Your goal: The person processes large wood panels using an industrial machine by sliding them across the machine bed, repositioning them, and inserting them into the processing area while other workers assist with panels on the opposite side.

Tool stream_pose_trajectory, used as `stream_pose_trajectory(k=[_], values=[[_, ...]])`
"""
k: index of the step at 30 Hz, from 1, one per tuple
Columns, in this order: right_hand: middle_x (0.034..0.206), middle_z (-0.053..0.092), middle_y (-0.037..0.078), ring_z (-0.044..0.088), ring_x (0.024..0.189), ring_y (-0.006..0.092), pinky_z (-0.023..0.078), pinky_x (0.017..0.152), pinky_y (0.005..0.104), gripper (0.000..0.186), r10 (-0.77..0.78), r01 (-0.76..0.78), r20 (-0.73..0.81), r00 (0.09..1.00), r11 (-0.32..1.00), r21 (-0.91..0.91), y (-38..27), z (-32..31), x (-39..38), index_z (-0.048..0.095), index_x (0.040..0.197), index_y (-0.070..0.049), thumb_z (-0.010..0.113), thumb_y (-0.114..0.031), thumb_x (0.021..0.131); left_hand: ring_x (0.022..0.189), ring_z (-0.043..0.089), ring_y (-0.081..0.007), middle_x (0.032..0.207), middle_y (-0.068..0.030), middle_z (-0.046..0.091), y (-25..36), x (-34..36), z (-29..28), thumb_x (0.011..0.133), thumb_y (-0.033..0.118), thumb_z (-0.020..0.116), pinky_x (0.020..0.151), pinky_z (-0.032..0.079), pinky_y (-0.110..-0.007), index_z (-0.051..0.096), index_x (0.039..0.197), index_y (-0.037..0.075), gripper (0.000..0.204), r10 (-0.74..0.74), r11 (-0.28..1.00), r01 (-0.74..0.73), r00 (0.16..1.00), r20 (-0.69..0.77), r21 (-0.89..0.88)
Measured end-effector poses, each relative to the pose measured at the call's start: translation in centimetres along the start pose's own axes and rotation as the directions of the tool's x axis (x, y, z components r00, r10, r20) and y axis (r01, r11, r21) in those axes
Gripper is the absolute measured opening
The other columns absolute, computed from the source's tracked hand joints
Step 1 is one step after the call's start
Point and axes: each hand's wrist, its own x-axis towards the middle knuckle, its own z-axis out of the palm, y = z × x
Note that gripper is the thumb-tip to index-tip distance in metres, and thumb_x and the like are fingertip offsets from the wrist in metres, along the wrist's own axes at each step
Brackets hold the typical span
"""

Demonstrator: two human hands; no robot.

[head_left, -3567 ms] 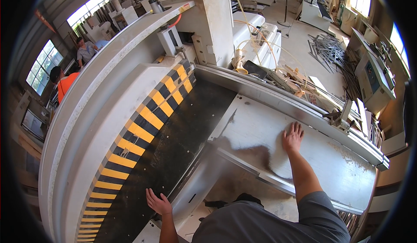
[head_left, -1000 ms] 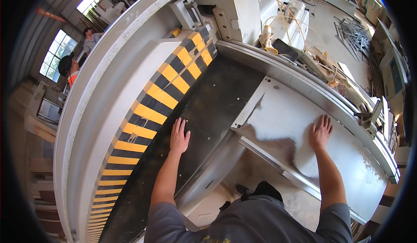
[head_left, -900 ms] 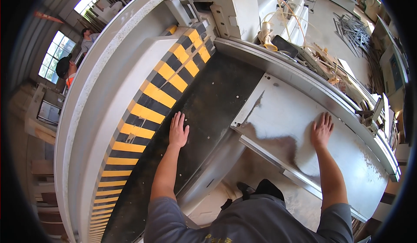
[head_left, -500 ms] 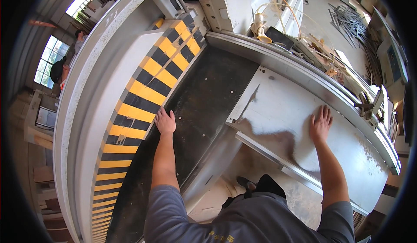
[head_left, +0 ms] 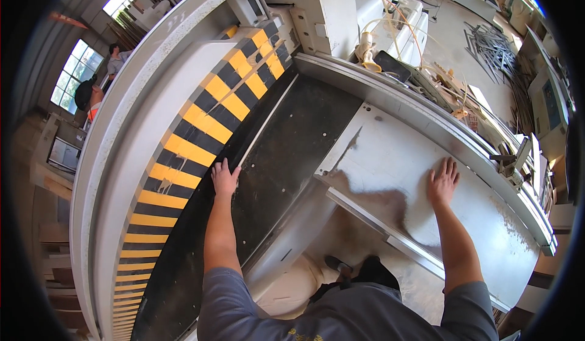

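Change: left hand [head_left: 224, 179] has slid further up the black machine bed [head_left: 286, 152], now against the yellow-black striped guard [head_left: 183, 152].
Right hand [head_left: 442, 182]: unmoved, fingers spread flat on the grey metal sheet [head_left: 390, 170].
Left hand: open, palm down.

A single head-worn fisheye view looks steeply down, from close above, onto the grey machine table [head_left: 390, 170].

Grey metal worktop [head_left: 390, 164], dusty; black perforated bed [head_left: 286, 152] adjoins its left edge; both hands flat on them.
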Motion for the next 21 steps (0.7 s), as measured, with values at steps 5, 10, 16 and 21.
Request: stream_pose_trajectory(k=[5,10,16,21], values=[[0.165,0.029,0.014,0.021,0.155,0.0312,0.016,0.125,0.0520,0.070,0.005,-0.004,-0.010,1.000,0.999,0.046,-0.1,-0.2,0.3,0.034,0.156,-0.006,0.052,-0.040,0.098,0.109,0.057,-0.0408,0.107,-0.0190,0.060,2.7,-10.5,0.4,0.070,0.041,0.086,0.096,0.047,-0.051,0.068,0.118,0.002,0.064,-0.048,0.974,-0.017,0.960,-0.277,-0.226],[0.163,0.032,0.018,0.025,0.152,0.0362,0.014,0.125,0.0548,0.070,-0.013,0.025,-0.050,0.999,0.966,0.258,1.8,0.2,0.2,0.038,0.152,-0.003,0.061,-0.033,0.093,0.106,0.060,-0.0471,0.113,-0.0271,0.063,5.5,-24.3,0.5,0.064,0.031,0.090,0.094,0.050,-0.052,0.068,0.109,0.000,0.060,-0.105,0.918,0.003,0.966,-0.236,-0.397],[0.141,0.056,0.022,0.063,0.115,0.0342,0.052,0.099,0.0441,0.069,-0.721,0.194,0.144,0.678,0.364,0.911,-5.1,-6.0,-11.6,0.047,0.146,-0.002,0.076,-0.032,0.091,0.099,0.062,-0.0341,0.107,-0.0178,0.064,7.5,-39.8,-1.2,0.091,0.013,0.071,0.091,0.050,-0.044,0.062,0.120,-0.003,0.034,0.064,0.629,0.001,0.997,0.053,-0.778],[0.144,0.052,0.014,0.048,0.133,0.0251,0.036,0.115,0.0385,0.074,-0.934,-0.320,0.019,0.358,-0.103,0.942,-5.1,-12.8,-22.2,0.041,0.147,0.001,0.076,-0.033,0.092,0.096,0.061,-0.0337,0.100,-0.0154,0.061,20.6,-44.9,-13.9,0.079,0.009,0.073,0.089,0.048,-0.043,0.065,0.115,-0.002,0.038,0.320,0.590,-0.155,0.946,0.053,-0.792]])
